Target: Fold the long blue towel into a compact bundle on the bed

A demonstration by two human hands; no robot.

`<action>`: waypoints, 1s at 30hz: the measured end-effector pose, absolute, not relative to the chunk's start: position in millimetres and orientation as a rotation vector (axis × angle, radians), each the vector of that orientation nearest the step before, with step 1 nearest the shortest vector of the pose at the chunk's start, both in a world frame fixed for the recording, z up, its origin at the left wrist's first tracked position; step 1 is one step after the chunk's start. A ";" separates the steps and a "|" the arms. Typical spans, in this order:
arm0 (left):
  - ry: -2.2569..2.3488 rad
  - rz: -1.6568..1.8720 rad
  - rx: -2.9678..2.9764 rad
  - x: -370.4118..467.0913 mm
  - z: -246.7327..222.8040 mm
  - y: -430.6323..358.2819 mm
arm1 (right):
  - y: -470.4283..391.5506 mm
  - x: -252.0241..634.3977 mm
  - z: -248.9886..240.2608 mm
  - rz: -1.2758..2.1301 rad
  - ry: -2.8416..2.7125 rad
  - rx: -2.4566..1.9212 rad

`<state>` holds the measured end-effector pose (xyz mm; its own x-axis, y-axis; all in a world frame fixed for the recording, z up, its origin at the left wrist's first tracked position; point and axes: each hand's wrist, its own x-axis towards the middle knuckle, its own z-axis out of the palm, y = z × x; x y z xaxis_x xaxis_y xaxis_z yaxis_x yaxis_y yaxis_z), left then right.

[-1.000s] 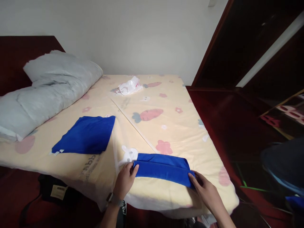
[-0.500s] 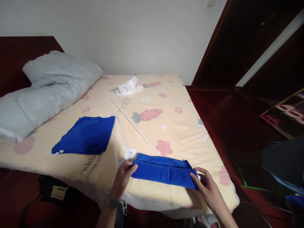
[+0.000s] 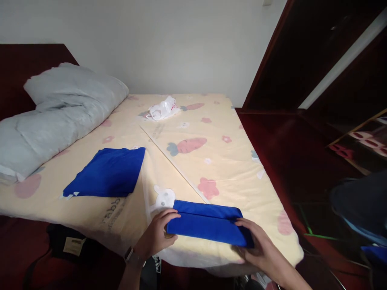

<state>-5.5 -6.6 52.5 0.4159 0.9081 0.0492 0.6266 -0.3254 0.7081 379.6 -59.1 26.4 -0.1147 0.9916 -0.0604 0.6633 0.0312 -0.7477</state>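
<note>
A blue cloth (image 3: 207,228), folded into a long strip, lies at the near edge of the bed. My left hand (image 3: 159,233) grips its left end, thumb below and fingers on top. At the right end my right hand (image 3: 256,245) holds the cloth in the same way, the thumb partly hidden beneath. The cloth's far layer shows as a narrow band behind the front fold. A second blue cloth (image 3: 105,173) lies flat to the left, with small white tags at its lower left corner.
The bed (image 3: 229,161) has a cream sheet with carrots and flowers. A grey quilt (image 3: 69,104) is heaped at the left, and a white plastic bag (image 3: 163,108) sits near the wall. Below the near edge is a black bag (image 3: 72,241). Slippers (image 3: 370,141) are on a rack at right.
My hands have shifted from pinching the ends from above to gripping them with thumbs underneath. The folded strip looks smoother and its front edge sits slightly lower.
</note>
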 end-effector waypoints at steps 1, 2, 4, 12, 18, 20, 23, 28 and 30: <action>1.292 0.569 2.050 -6.9 51.4 -7.0 | -60.7 381.4 24.0 0.933 -1.844 -1.659; 1.306 0.562 2.029 -7.9 49.6 -7.1 | -61.8 383.2 21.0 0.965 -1.832 -1.661; 1.349 0.589 1.973 -8.7 44.5 -6.1 | -62.3 386.5 15.7 1.010 -1.763 -1.680; 1.589 0.758 1.664 6.2 34.7 11.5 | -42.1 375.9 16.3 1.026 -1.189 -1.832; 1.752 0.807 1.605 24.9 39.7 21.1 | -23.6 360.4 27.7 0.960 -1.186 -2.008; 1.733 0.840 1.530 27.3 36.5 22.0 | -20.0 357.1 31.9 0.964 -1.231 -2.042; 1.588 0.913 1.329 26.8 26.3 23.5 | -16.2 355.2 36.0 0.959 -1.207 -2.104; 1.382 1.104 1.095 26.2 16.0 27.1 | -12.1 357.1 36.4 0.927 -1.108 -2.215; 1.341 1.110 1.071 27.7 18.3 27.3 | -10.5 357.8 32.3 0.932 -1.081 -2.234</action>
<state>27.7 27.3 18.3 -0.0557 0.9839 -0.1698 0.0172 0.1710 0.9851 357.8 -10.5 32.3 0.4545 0.8123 -0.3654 0.4815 -0.5692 -0.6665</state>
